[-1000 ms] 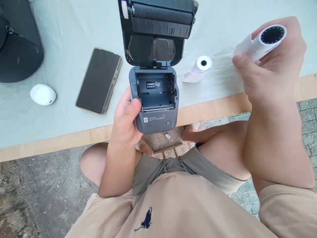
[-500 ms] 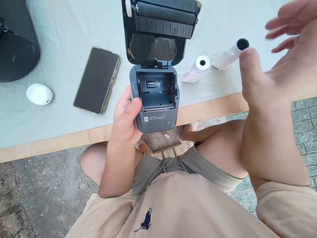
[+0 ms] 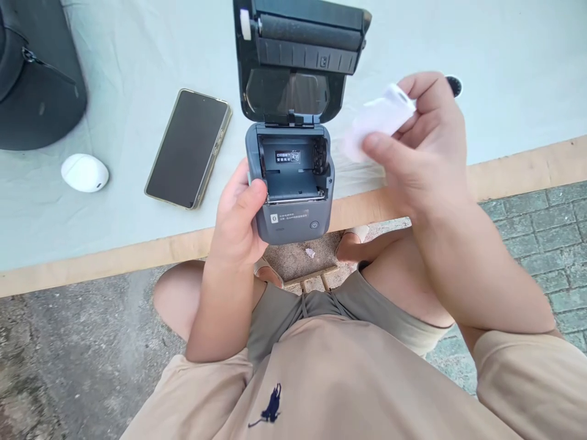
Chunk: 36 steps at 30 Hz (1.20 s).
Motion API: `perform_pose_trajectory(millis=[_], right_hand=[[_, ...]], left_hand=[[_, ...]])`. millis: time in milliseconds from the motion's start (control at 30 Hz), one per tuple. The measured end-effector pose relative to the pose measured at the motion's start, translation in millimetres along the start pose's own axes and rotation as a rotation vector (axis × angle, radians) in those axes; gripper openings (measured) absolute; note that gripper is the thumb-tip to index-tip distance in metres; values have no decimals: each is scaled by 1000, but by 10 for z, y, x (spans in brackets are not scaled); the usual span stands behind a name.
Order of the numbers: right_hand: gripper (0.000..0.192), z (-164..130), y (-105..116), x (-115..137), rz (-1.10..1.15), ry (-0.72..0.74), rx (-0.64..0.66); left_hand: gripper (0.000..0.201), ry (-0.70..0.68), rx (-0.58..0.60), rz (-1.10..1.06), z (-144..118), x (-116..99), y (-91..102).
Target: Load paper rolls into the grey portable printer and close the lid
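The right hand grips one white paper roll between thumb and fingers, lifted just right of the open printer and blurred. The left hand is wrapped around the lower left side of the single grey printer, thumb on its front edge, holding it up at the near edge of the table. The printer's one lid stands swung back, and its paper bay is bare. Behind the right hand's fingers, the dark end of a second roll peeks out on the cloth. Further left lie one phone face up, one white oval case and one black bag at the corner. Half a second ago the right hand was spread wide and empty above the table with two rolls lying side by side; now it has closed on the nearer one and raised it toward the printer, while the left hand's hold is unchanged.
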State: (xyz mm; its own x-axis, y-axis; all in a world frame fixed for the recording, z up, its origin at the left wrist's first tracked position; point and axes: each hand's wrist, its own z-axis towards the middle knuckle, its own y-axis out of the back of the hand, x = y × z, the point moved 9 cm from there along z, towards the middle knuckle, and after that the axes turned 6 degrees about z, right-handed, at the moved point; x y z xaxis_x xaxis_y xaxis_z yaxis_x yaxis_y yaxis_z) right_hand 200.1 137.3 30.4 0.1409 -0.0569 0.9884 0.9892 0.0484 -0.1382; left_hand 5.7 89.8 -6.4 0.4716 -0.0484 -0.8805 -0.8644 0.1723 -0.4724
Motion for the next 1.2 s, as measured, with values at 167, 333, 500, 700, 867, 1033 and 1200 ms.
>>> perform_pose_trajectory(millis=[167, 333, 500, 700, 867, 1033, 1200], right_hand=[[63, -36, -76, -313, 291, -389, 63], [63, -128, -121, -196, 197, -351, 116], [47, -264, -222, 478, -230, 337, 44], [10, -463, -746, 585, -659, 682, 231], [12, -435, -830, 507, -970, 762, 177], [10, -508, -815, 542, -868, 878, 241], [11, -660, -892, 550, -764, 915, 295]], left_hand=[[40, -35, 11, -1, 18, -7, 14], [29, 47, -34, -22, -17, -28, -34], [34, 60, -39, 2, -20, -18, -49], [39, 28, -60, -1, -24, 7, 9], [41, 66, -55, 3, -26, 9, -34], [41, 68, -65, 15, -33, -15, -51], [52, 31, -52, 113, -42, -4, 16]])
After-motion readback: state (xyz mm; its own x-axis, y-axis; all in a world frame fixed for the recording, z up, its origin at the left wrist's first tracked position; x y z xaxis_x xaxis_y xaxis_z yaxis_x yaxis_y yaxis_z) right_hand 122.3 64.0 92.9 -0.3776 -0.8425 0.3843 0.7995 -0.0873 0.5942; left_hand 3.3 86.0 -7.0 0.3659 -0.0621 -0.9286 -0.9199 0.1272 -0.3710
